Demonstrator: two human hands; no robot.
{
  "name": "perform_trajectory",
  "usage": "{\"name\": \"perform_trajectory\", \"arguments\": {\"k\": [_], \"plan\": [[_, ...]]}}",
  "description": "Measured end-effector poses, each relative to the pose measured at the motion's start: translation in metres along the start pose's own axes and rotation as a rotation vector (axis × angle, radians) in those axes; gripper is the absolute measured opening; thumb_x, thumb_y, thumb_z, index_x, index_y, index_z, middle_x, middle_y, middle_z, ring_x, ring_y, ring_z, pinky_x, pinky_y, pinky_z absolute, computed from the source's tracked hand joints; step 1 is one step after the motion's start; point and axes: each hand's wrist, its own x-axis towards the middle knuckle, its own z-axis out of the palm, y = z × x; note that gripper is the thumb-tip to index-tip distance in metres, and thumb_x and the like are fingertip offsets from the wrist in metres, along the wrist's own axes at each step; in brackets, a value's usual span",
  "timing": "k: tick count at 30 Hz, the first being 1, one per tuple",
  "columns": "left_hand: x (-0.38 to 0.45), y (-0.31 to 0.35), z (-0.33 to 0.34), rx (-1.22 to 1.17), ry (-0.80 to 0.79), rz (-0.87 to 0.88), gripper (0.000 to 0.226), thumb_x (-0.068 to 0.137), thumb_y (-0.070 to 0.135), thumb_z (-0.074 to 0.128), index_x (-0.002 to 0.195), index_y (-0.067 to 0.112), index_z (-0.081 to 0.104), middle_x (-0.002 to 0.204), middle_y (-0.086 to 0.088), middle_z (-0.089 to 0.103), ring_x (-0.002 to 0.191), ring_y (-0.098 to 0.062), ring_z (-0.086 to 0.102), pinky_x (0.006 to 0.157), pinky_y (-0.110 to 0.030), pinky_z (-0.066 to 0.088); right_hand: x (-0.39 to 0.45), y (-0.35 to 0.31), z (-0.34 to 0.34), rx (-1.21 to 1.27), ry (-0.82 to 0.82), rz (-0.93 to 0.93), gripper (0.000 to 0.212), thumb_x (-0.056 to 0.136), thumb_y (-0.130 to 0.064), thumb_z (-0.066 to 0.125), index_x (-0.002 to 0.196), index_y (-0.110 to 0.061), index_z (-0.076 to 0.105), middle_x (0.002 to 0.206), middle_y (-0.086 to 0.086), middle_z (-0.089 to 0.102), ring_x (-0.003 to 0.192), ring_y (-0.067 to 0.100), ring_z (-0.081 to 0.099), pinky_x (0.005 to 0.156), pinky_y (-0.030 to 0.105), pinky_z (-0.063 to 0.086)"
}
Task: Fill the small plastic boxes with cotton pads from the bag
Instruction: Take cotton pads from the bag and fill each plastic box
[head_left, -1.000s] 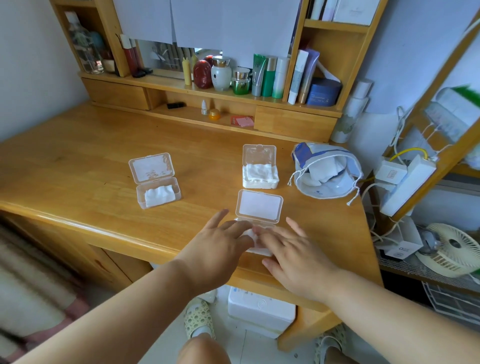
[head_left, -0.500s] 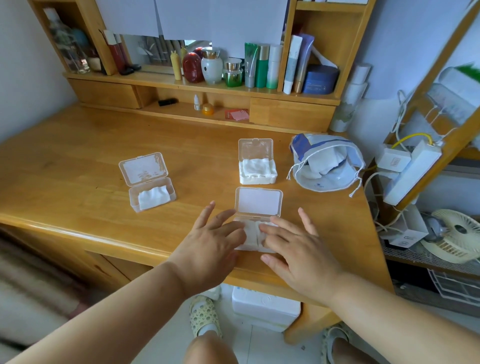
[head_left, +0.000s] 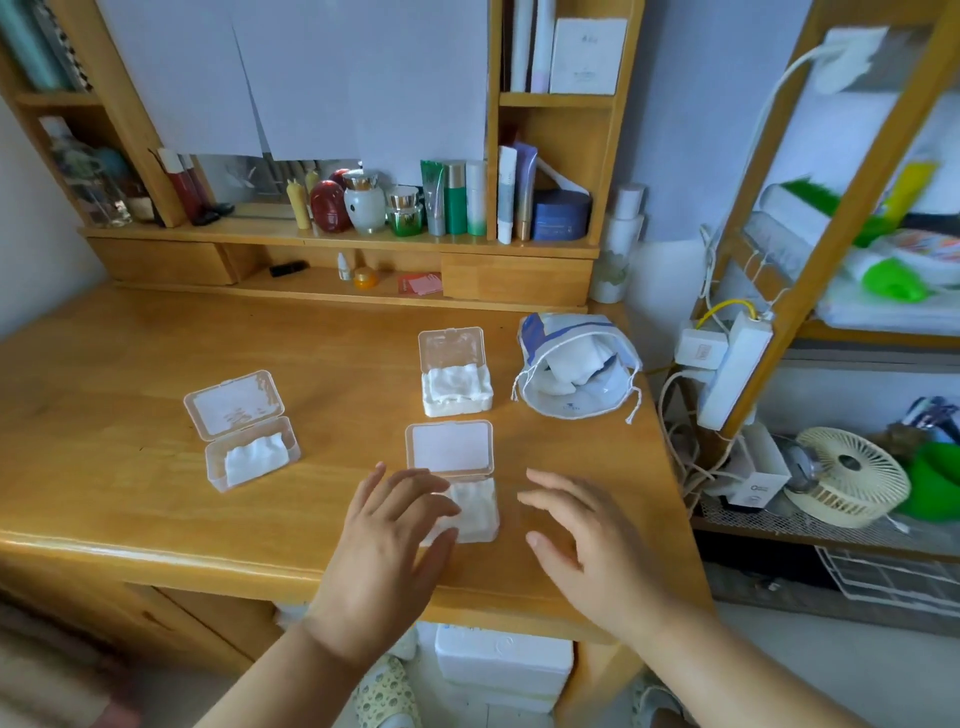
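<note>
Hovering over the near box (head_left: 470, 506) on the worktop (head_left: 130, 374), my left hand (head_left: 387, 540) and right hand (head_left: 587, 545) are spread, holding nothing. Pads (head_left: 569, 366) in the bag (head_left: 574, 400) look soft, light; pinch several by their edges.

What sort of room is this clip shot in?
Probably a bedroom or home dressing corner: a wooden desk with a built-in shelf of skincare bottles under a paper-covered mirror, and a small fan on a rack beside it.
</note>
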Motion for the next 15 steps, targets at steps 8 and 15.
{"name": "perform_trajectory", "arguments": {"k": [8, 15], "plan": [[0.088, 0.045, 0.022, -0.160, 0.052, -0.030, 0.027, 0.082, 0.012, 0.064, 0.109, 0.014, 0.067, 0.122, -0.006, 0.060, 0.105, -0.026, 0.062, 0.086, -0.029, 0.048, 0.048, 0.047, -0.041, -0.092, 0.133, 0.176, 0.030, 0.090, -0.019, 0.061, 0.119, -0.015, 0.064, 0.136, -0.006, 0.053, 0.117, 0.015, 0.055, 0.094, 0.022, 0.038], [0.175, 0.018, 0.060, 0.280, -0.268, -0.044, 0.056, 0.088, 0.012, 0.046, 0.143, 0.022, 0.039, 0.156, -0.002, 0.022, 0.146, -0.022, 0.006, 0.117, -0.040, -0.001, 0.108, 0.059, -0.033, -0.432, -0.046, 0.096, 0.044, 0.097, -0.042, 0.039, 0.120, -0.013, 0.063, 0.149, 0.002, 0.037, 0.135, 0.022, 0.034, 0.106, 0.037, 0.031]]}}
